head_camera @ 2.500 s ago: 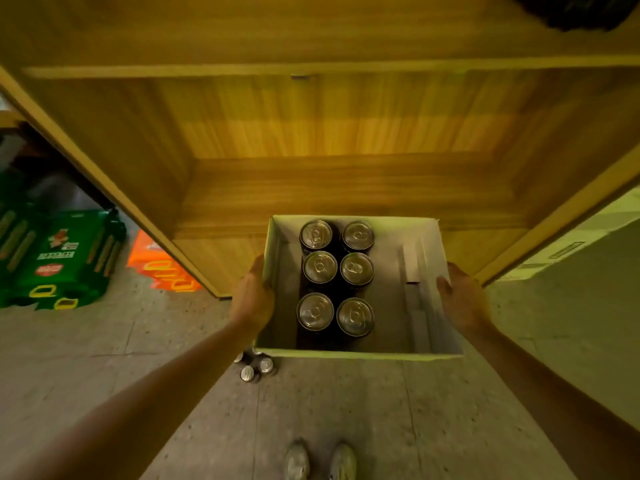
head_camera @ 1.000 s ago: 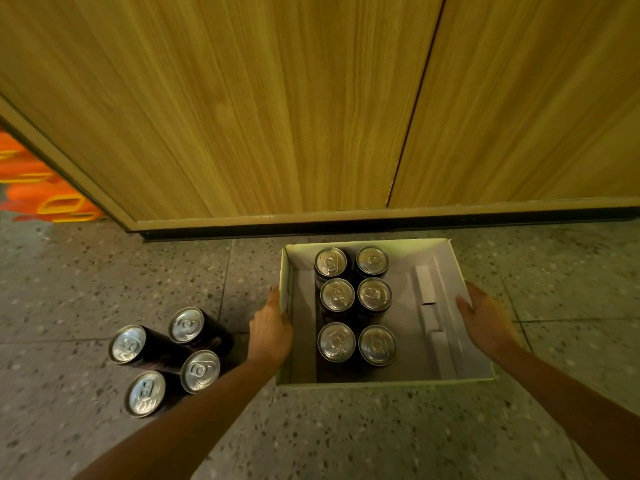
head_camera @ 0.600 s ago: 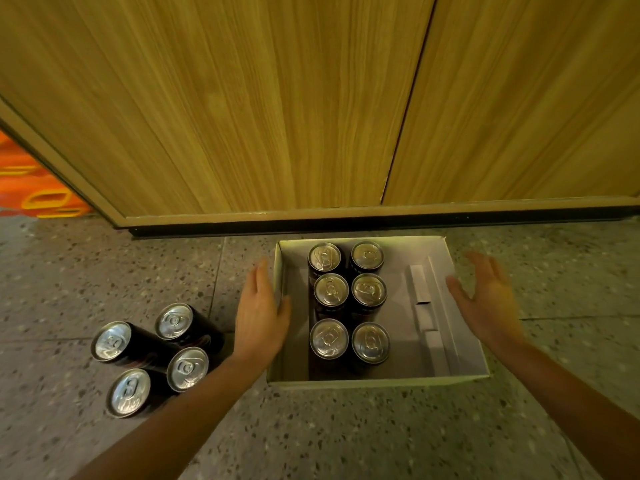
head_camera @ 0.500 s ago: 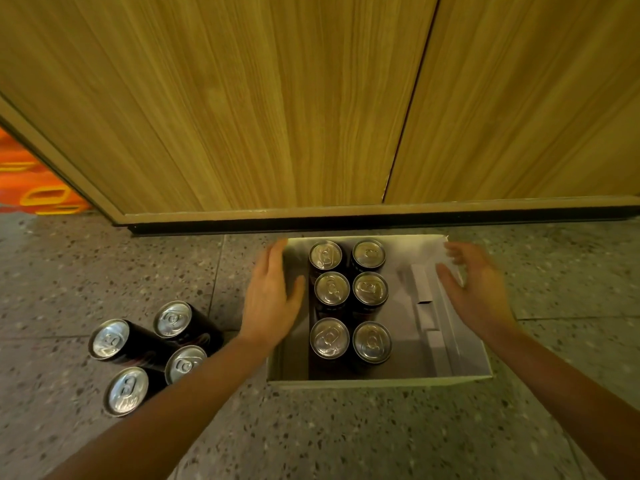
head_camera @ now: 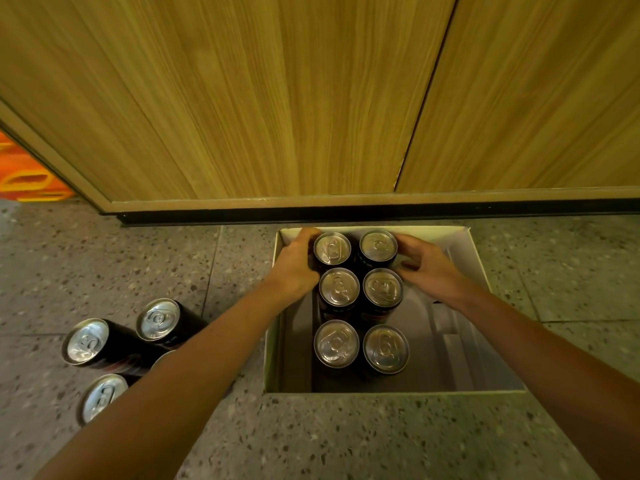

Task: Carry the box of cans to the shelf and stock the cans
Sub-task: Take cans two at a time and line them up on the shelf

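An open white cardboard box (head_camera: 274, 344) stands on the speckled floor right in front of the wooden cabinet. It holds several black cans with silver tops in two columns. My left hand (head_camera: 294, 266) reaches into the box and curls around the left side of the far-left can (head_camera: 332, 248). Over on the other column, my right hand (head_camera: 429, 268) cups the right side of the far-right can (head_camera: 378, 244). Both cans still stand among the others. The right half of the box holds only a folded cardboard strip (head_camera: 450, 336).
Closed wooden cabinet doors (head_camera: 242, 98) fill the view above the box, with a dark plinth below them. Several loose black cans (head_camera: 157, 320) stand on the floor to the left, partly behind my left forearm. An orange crate (head_camera: 24, 174) shows at the far left edge.
The box went down from shelf height to the floor. Both hands let go of its sides, then moved inward onto the two far cans.
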